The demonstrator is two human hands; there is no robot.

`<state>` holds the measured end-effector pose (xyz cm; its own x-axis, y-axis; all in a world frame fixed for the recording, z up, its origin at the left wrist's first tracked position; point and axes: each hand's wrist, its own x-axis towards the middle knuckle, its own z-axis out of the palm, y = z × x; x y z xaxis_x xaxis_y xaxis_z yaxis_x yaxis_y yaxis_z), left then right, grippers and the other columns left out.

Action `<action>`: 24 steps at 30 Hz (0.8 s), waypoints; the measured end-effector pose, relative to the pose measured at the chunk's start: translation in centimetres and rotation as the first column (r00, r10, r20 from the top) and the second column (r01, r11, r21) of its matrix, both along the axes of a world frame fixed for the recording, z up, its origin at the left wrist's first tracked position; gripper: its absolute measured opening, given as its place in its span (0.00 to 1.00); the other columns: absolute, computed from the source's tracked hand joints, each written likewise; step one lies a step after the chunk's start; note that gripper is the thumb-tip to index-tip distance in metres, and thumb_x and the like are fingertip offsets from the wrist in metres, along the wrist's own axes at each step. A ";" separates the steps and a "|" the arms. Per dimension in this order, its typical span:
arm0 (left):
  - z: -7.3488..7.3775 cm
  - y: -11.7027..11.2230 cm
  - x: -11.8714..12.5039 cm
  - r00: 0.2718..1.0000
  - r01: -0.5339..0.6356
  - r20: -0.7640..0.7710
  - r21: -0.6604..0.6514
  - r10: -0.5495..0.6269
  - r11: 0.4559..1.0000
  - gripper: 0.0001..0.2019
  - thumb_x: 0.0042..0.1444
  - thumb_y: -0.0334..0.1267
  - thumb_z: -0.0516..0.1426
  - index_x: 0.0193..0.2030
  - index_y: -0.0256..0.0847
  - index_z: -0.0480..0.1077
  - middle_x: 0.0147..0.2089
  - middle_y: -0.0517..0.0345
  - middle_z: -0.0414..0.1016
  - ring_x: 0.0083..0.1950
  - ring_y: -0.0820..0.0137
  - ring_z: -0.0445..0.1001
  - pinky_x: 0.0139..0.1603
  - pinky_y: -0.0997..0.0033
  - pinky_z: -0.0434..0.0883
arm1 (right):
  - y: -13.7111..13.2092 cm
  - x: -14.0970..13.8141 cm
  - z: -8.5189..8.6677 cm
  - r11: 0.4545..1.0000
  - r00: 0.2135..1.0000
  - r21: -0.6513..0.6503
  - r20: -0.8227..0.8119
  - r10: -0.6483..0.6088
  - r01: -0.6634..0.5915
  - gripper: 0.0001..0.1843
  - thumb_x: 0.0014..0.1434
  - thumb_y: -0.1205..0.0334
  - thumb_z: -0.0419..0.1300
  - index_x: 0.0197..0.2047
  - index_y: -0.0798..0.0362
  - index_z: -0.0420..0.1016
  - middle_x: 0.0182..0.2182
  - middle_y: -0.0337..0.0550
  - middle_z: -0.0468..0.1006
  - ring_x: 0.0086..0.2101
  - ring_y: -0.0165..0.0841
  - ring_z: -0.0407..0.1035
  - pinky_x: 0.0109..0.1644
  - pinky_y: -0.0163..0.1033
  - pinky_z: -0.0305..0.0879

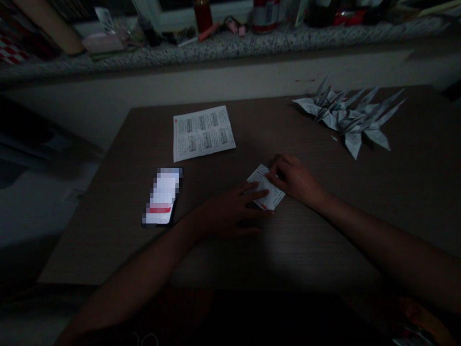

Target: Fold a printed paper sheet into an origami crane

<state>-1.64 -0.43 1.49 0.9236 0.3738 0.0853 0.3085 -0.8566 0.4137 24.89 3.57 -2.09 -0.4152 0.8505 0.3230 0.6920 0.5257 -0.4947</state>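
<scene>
A small folded piece of printed paper (268,186) lies on the dark wooden table (324,230) in front of me. My left hand (234,211) rests on the paper's near left part, fingers stretched flat across it. My right hand (293,179) presses on the paper's far right edge with curled fingers. The scene is dim and finger detail is hard to make out.
A flat printed sheet (202,132) lies further back on the table. A phone (163,196) with a lit screen lies to the left. Several folded paper cranes (351,117) are piled at the back right. A stone ledge (230,45) with bottles and clutter runs behind.
</scene>
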 end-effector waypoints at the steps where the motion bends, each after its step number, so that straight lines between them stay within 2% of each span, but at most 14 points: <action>1: 0.0 0.0 0.0 1.000 -0.002 0.004 -0.004 0.002 1.000 0.26 0.68 0.50 0.60 0.71 0.48 0.67 0.77 0.47 0.59 0.80 0.47 0.49 0.74 0.42 0.60 | 0.0 0.0 0.0 1.000 1.000 -0.002 -0.003 0.003 -0.003 0.07 0.66 0.59 0.60 0.36 0.48 0.68 0.38 0.49 0.73 0.41 0.44 0.69 0.47 0.50 0.66; 4: -0.1 0.1 0.1 1.000 -0.011 -0.001 -0.005 0.011 1.000 0.30 0.69 0.48 0.59 0.74 0.41 0.61 0.75 0.45 0.61 0.80 0.51 0.49 0.76 0.47 0.59 | 0.0 0.0 0.0 1.000 1.000 -0.010 -0.007 0.002 -0.002 0.07 0.66 0.59 0.60 0.36 0.48 0.68 0.38 0.48 0.72 0.41 0.44 0.69 0.47 0.50 0.66; 6: -0.1 0.1 0.2 1.000 -0.017 -0.009 0.001 0.017 1.000 0.30 0.69 0.48 0.59 0.73 0.40 0.62 0.75 0.45 0.61 0.80 0.51 0.49 0.76 0.47 0.58 | 0.0 0.0 0.1 1.000 1.000 -0.011 0.004 -0.005 0.005 0.08 0.67 0.58 0.60 0.35 0.48 0.68 0.39 0.48 0.72 0.41 0.44 0.69 0.48 0.50 0.66; 20: -0.3 -0.1 0.3 1.000 -0.020 -0.007 0.030 0.021 0.999 0.28 0.69 0.48 0.58 0.72 0.43 0.65 0.75 0.43 0.61 0.79 0.47 0.50 0.75 0.43 0.59 | -0.1 0.0 0.1 1.000 1.000 -0.004 0.003 -0.012 0.012 0.07 0.66 0.59 0.61 0.35 0.48 0.68 0.39 0.49 0.73 0.42 0.45 0.70 0.47 0.50 0.66; 24: -0.4 -0.3 0.3 1.000 -0.019 0.005 0.038 0.018 0.999 0.25 0.68 0.47 0.59 0.71 0.49 0.67 0.75 0.45 0.61 0.79 0.45 0.50 0.74 0.38 0.60 | -0.1 0.0 0.1 1.000 1.000 -0.009 -0.008 -0.008 0.008 0.07 0.66 0.59 0.61 0.35 0.48 0.68 0.39 0.49 0.73 0.42 0.45 0.70 0.48 0.50 0.66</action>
<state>-1.32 -0.77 1.11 0.9161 0.3872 0.1039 0.3226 -0.8658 0.3825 24.88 3.46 -1.97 -0.4055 0.8566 0.3190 0.6924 0.5157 -0.5047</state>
